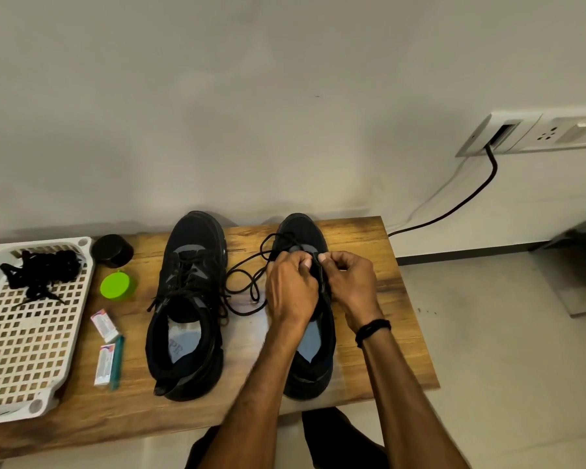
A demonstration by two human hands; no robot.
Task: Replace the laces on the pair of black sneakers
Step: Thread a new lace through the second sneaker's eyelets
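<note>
Two black sneakers stand toes-away on the wooden table point(379, 333). The left sneaker point(186, 306) is laced with a black lace. The right sneaker point(310, 353) lies under both my hands. My left hand point(290, 289) and my right hand point(351, 286) meet over its eyelet area, fingers curled and pinching the black lace point(247, 286) there. The rest of that lace loops loosely across the table between the two sneakers and over the right sneaker's toe. What the fingertips do at the eyelets is hidden.
A white perforated tray point(31, 346) at the left holds a bundle of black laces point(43, 269). Beside it sit a black round tin point(113, 250), a green lid point(117, 286) and two small packets point(106, 343). A black cable point(467, 201) runs to a wall socket.
</note>
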